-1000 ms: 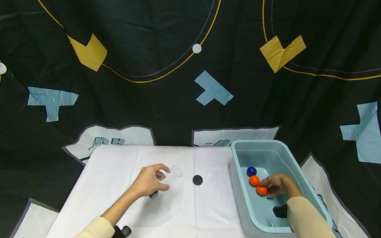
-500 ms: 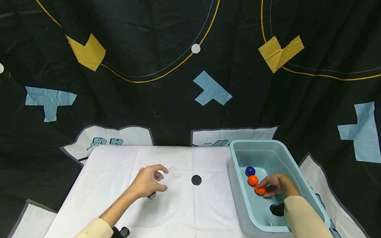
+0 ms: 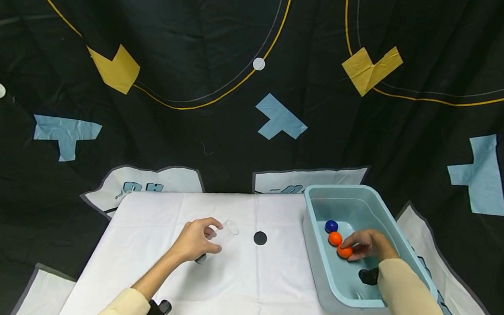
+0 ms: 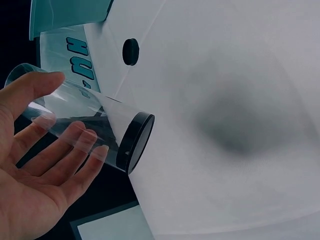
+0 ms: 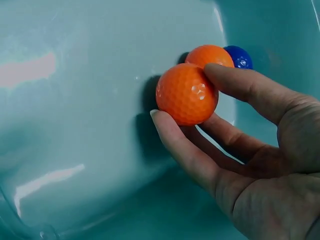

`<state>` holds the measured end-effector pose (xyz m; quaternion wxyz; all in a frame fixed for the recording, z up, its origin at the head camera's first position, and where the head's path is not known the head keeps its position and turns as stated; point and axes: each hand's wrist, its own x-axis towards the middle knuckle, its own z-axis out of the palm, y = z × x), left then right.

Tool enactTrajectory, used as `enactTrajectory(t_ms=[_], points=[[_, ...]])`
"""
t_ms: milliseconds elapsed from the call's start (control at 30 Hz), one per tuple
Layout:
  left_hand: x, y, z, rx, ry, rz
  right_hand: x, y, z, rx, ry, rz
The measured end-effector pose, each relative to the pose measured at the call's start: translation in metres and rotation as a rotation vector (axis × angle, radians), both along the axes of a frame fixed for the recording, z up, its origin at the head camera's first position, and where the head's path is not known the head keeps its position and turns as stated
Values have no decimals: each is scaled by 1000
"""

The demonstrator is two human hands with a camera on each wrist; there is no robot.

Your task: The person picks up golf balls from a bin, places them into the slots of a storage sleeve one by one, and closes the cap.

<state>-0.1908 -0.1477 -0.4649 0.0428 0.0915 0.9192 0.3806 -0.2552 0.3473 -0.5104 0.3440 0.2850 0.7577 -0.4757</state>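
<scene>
My left hand (image 3: 197,238) grips a clear plastic cylinder (image 4: 107,117) around its side, tilted above the white table. A black cap (image 4: 135,142) closes the cylinder's lower end; its other end looks open, and no ball shows inside. Within the light blue bin (image 3: 318,272), my right hand (image 3: 363,244) pinches an orange golf ball (image 5: 185,95) between thumb and fingers. A second orange golf ball (image 5: 210,54) lies just beyond it, and a dark blue ball (image 5: 240,57) sits past that one. In the head view the three balls form a slanting row.
A black round lid (image 3: 260,238) lies on the white-covered table (image 3: 226,291) between the left hand and the bin. The bin's walls (image 3: 406,258) surround the right hand. A black curtain (image 3: 184,139) with yellow and blue patches hangs behind the table.
My right fingers have closed in on the nearest orange golf ball. The left hand stays put with the cylinder; the whole head view shifts slightly.
</scene>
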Motion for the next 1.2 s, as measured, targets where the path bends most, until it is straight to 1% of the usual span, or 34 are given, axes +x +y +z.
enactTrajectory(t_ms=[400,533,633,733,933,1100,1200], points=[[-2,7,3,2,5,0,2,8,25,-68,5,112],[-2,9,3,-1,12,-5,1,9,35,-85,-1,135],[-3,11,3,-7,14,-6,1,7,42,-85,-2,149],[-3,12,3,-12,21,-6,1,1,52,-79,17,190],[-6,17,3,-13,36,-12,0,-13,70,-64,109,278],[-7,21,3,-19,44,-19,0,-23,89,-98,215,331],[-8,25,4,-18,47,-24,-1,-31,103,-122,258,357]])
